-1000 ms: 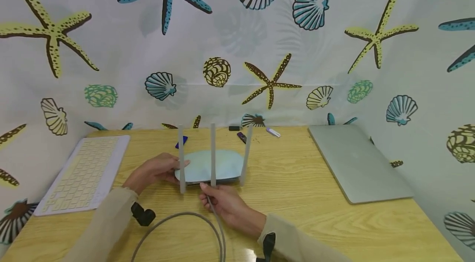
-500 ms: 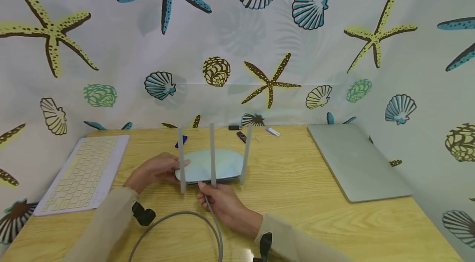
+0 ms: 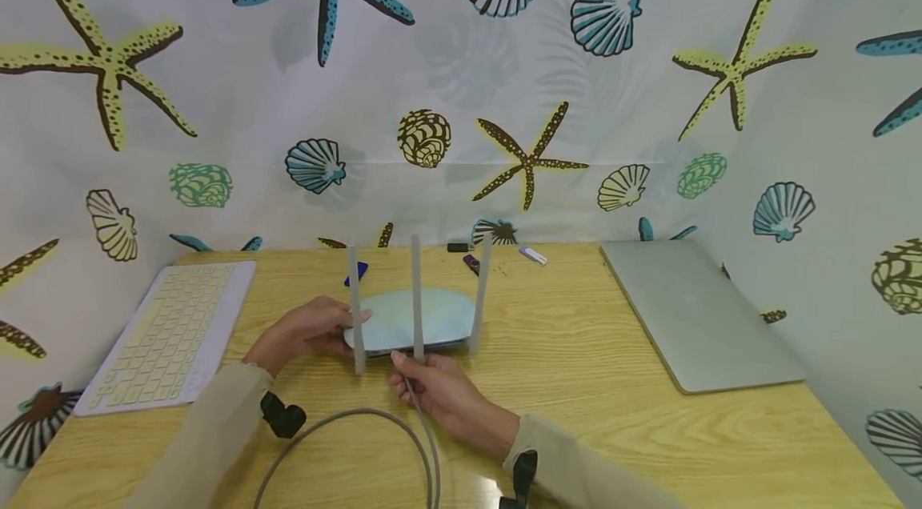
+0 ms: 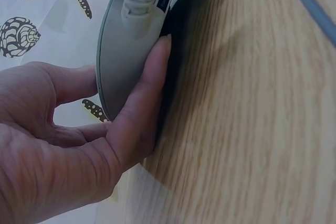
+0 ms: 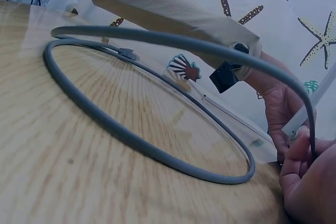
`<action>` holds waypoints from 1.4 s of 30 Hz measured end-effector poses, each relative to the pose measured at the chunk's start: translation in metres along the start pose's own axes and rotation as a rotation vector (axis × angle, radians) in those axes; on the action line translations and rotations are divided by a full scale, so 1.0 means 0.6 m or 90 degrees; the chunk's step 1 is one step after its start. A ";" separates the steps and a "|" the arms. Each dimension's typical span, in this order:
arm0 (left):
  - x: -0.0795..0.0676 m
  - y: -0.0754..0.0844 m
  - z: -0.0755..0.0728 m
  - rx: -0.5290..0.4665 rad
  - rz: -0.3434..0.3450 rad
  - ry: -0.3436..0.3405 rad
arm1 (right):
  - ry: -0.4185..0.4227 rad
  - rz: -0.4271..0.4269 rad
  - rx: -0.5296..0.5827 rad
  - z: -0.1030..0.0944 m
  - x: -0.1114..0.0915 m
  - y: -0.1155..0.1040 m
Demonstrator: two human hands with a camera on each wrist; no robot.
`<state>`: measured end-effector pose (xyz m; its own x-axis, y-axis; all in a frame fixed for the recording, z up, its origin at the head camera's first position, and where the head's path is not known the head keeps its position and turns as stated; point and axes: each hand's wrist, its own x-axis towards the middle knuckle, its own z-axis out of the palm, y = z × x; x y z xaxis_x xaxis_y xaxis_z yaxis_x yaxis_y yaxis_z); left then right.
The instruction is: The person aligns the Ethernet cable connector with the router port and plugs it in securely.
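Note:
A pale blue-white router with three upright antennas sits in the middle of the table. My left hand grips its left end, the thumb on top; the left wrist view shows fingers on both sides of the router's edge. At the near side, which faces me, my right hand pinches a grey cable close to the router's ports. The cable's end is hidden behind the fingers. In the right wrist view the cable runs from the right hand in a wide loop over the wood.
A white keyboard lies at the left, a closed silver laptop at the right. Behind the router are a blue flat piece, a black stick, a dark USB stick and a white-purple one. A patterned curtain surrounds the table.
Both hands keep their hold on the router and the cable. The whole head view shifts slightly; otherwise almost nothing moves.

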<state>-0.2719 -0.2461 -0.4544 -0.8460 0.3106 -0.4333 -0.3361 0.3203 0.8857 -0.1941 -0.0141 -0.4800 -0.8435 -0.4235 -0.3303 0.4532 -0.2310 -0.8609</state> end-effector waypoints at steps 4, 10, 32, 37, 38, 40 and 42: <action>-0.001 -0.001 -0.002 -0.003 0.000 0.005 | -0.008 -0.004 0.007 0.000 0.001 0.000; -0.003 -0.003 0.000 -0.010 -0.003 0.004 | 0.000 0.010 0.020 0.003 0.006 -0.001; -0.002 -0.003 0.004 0.021 0.000 0.012 | -0.018 0.015 0.011 0.008 -0.008 0.001; -0.006 -0.003 0.004 0.064 0.011 -0.011 | 0.019 0.006 -0.017 0.017 -0.015 0.007; -0.006 -0.003 0.004 0.070 0.013 -0.013 | 0.025 0.005 -0.019 0.018 -0.016 0.006; -0.004 -0.002 0.004 0.067 0.013 -0.015 | 0.037 0.003 -0.022 0.020 -0.016 0.004; -0.001 0.000 0.004 0.066 0.016 -0.017 | 0.045 0.003 -0.017 0.019 -0.014 -0.001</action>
<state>-0.2706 -0.2441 -0.4547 -0.8421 0.3425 -0.4167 -0.2689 0.4030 0.8748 -0.1839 -0.0202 -0.4725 -0.8601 -0.3618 -0.3598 0.4498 -0.2048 -0.8693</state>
